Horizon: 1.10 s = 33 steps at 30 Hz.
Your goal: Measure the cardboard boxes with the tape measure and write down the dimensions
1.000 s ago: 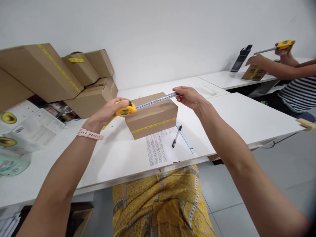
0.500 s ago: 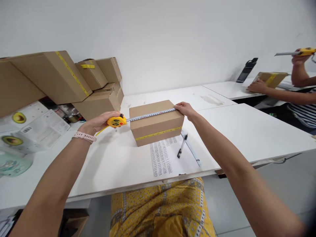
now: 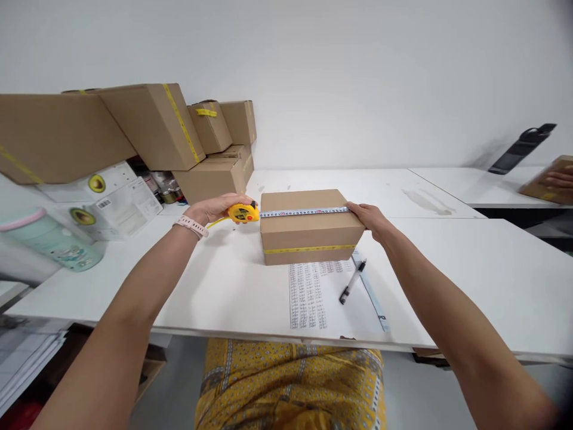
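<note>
A closed cardboard box [image 3: 308,224] with yellow tape along its front sits on the white table before me. My left hand [image 3: 219,208] is closed around the yellow case of a tape measure [image 3: 243,212], held just off the box's left edge. Its pale metal blade [image 3: 295,213] runs out across the box top. At the right edge, my right hand [image 3: 366,216] pinches the blade's far end; the tip is hidden under the fingers. A printed sheet [image 3: 308,298] lies in front of the box, with a black pen [image 3: 352,282] on it.
Cardboard boxes [image 3: 147,125] are stacked at the left, above a white avocado-print carton [image 3: 120,203]. A mint-green tumbler [image 3: 58,242] stands nearby. At the far right are a dark bottle [image 3: 521,149] and another person's hand [image 3: 561,179] on a box.
My view has turned left, so everything sits further right in it. The tape measure's case is now closer to the box's left edge. The other person's arms have mostly gone out of view.
</note>
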### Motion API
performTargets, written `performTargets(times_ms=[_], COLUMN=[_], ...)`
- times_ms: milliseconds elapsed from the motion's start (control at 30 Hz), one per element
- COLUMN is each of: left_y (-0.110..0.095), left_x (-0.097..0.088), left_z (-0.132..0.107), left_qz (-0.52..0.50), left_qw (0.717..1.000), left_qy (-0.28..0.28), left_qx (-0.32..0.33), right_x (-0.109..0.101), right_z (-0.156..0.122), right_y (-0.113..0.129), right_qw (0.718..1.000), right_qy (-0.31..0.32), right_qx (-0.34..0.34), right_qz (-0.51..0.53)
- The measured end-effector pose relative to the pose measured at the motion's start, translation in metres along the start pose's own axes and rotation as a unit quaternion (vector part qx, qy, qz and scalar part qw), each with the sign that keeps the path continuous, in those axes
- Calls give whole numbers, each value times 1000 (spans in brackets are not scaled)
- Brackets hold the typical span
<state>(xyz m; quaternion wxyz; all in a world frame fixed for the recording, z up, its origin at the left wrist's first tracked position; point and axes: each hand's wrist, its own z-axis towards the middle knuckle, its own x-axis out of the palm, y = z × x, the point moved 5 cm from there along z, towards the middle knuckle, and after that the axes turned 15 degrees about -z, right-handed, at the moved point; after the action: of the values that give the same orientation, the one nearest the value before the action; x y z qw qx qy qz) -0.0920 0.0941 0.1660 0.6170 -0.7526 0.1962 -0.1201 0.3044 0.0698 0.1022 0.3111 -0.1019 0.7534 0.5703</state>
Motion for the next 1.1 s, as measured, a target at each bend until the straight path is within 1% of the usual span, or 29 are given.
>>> performTargets(times_ms=[167,367,433,533,600,667,700,733,767,800,833,867,933,1000,1067,1100], left_y=[2,4,4,-1,-7,-12,-11,-6,2,15,29,43,66,78,77,73], left_x=[-8,-2,0,2,4,13,22,34,51,73,97,120,163,197,220,227], left_z=[0,3,6,7,1,-13,-24,-36,-51,-66,-82,-95,-111,-112,-102,-94], left_qz=[4,3,5,11,17,22,19,9,-15,-52,-102,-159,-254,-353,-402,-412], left_qw=[1000,1000,1000,1000,1000,999,1000,999,997,990,978,967,948,925,910,906], left_qy=[-3,8,4,-5,-10,-6,9,35,74,131,172,189,185,141,100,89], left_qx=[3,2,1,5,15,24,22,13,0,-31,-56,-66,-53,-14,19,31], right_x=[0,0,-2,-8,-13,-19,-23,-26,-29,-29,-27,-22,-4,15,32,38], right_z=[1,0,0,2,5,8,10,10,10,10,9,9,9,13,22,29], right_y=[0,0,1,3,6,11,15,20,26,34,43,53,73,93,106,111], right_qw=[1000,1000,999,990,984,984,985,984,981,977,973,970,966,963,962,962], right_qy=[-14,-20,-40,-98,-122,-131,-135,-138,-139,-132,-117,-93,-35,1,0,-8], right_qx=[1,0,-14,-40,-52,-72,-88,-108,-132,-158,-184,-209,-248,-271,-270,-261], right_qz=[-2,-2,-25,-93,-120,-99,-68,-29,12,47,71,79,57,11,-51,-82])
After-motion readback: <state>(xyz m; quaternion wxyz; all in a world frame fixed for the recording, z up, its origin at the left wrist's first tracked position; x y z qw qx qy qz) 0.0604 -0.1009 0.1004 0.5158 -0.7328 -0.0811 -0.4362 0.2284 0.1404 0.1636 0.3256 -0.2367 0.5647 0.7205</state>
